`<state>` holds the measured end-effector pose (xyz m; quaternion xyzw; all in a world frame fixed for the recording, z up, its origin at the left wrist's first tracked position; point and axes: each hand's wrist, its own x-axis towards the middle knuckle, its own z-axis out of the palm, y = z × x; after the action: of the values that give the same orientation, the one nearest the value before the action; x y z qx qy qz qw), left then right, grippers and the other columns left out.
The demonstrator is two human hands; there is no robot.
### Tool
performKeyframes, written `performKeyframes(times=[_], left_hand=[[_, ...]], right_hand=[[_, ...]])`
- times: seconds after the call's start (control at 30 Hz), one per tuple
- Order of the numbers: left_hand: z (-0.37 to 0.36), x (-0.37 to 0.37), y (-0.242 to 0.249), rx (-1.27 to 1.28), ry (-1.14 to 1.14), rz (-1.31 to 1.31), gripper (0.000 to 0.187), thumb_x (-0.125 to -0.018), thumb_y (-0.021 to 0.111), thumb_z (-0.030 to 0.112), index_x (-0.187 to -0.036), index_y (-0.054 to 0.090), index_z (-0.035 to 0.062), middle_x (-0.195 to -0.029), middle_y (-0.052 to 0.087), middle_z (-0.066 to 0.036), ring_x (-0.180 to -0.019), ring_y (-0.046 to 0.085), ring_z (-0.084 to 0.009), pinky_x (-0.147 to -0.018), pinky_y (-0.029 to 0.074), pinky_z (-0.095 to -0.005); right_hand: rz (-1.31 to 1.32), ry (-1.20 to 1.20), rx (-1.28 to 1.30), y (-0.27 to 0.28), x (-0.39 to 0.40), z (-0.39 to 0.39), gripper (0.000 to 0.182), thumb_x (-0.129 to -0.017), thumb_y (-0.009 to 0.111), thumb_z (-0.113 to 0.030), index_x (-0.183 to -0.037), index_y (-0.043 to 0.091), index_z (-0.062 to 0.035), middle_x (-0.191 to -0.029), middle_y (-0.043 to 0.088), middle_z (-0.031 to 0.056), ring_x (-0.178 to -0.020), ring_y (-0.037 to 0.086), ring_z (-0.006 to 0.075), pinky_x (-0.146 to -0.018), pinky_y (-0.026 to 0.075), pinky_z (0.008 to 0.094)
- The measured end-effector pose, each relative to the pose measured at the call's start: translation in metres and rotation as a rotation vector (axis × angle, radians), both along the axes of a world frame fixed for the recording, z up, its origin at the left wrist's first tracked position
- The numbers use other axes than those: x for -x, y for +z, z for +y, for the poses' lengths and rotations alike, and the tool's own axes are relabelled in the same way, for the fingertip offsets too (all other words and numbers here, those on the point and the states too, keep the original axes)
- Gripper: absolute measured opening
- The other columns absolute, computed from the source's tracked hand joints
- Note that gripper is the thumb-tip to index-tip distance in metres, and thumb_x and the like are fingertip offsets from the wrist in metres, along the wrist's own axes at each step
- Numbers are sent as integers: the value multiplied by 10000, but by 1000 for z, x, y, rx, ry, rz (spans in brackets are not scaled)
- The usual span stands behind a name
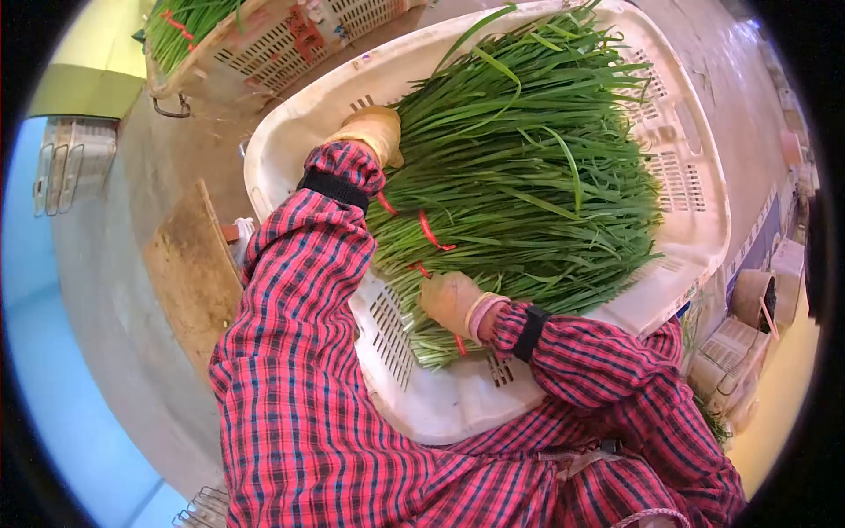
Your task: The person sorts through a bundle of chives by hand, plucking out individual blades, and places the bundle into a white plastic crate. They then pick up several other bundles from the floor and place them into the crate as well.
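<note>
Bunches of garlic chives [528, 167], long flat green leaves with paler stems, lie side by side in a white plastic basket [453, 409]. Red ties [431, 233] bind the stem ends. My left hand [374, 134], in a pale glove, is closed around stems at the upper left of the pile; its fingertips are partly hidden by leaves. At the near side, my right hand [449, 299], also gloved, is closed on the stem end of the nearest bunch, beside a red tie. The leaf tips point toward the basket's right side.
Another basket [282, 53] with tied chives stands at the upper left. A wooden board [194, 264] lies on the floor at left, near a stack of white baskets [79, 158]. Pots and containers [753, 299] line the right side.
</note>
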<state>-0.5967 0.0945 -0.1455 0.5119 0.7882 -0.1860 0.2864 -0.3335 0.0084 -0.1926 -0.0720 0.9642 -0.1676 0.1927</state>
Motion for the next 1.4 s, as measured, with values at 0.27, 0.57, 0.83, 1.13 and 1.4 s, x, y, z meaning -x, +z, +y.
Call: performKeyframes(times=[0.27,0.57,0.83,1.13,1.4], left_hand=[[3,1,3,79,-13,-18,513,-729,801,378,-1084,703,21,-1105,684,-177,-1040,656,-329,-882,531,-410],[-15,-5,1,19,7,-174,511,-650,829,313,-1077,698,64,-1013,710,-158,-949,675,-296,-847,514,-369],[0,9,-22,81,113,-303,625,-660,838,358,-1118,654,-26,-1137,655,-232,-1082,625,-334,-916,492,-394],[-26,8,-38,-161,272,-302,624,-687,813,203,-1236,577,26,-1100,671,-188,-1013,642,-309,-859,509,-387],[-2,-89,13,-893,60,75,863,-840,627,449,-1506,244,57,-1463,375,-234,-1345,368,-373,-1108,298,-457]], right_hand=[[237,-242,-202,8,57,44,551,-700,755,-321,-1170,579,-95,-1127,596,50,-1050,563,218,-894,431,351],[151,-147,-295,-1,49,33,140,-844,562,-198,-903,683,-159,-894,631,10,-930,603,196,-761,451,337],[347,-193,-104,-20,41,47,101,-805,594,-173,-842,687,-161,-882,617,-6,-903,593,191,-761,476,327],[628,-289,-106,63,-5,157,425,-734,613,-132,-1155,594,-189,-1233,559,40,-1110,537,231,-952,421,419],[283,-717,-37,55,-95,223,755,-759,694,-172,-1448,405,-288,-1473,410,86,-1360,374,335,-1092,329,511]])
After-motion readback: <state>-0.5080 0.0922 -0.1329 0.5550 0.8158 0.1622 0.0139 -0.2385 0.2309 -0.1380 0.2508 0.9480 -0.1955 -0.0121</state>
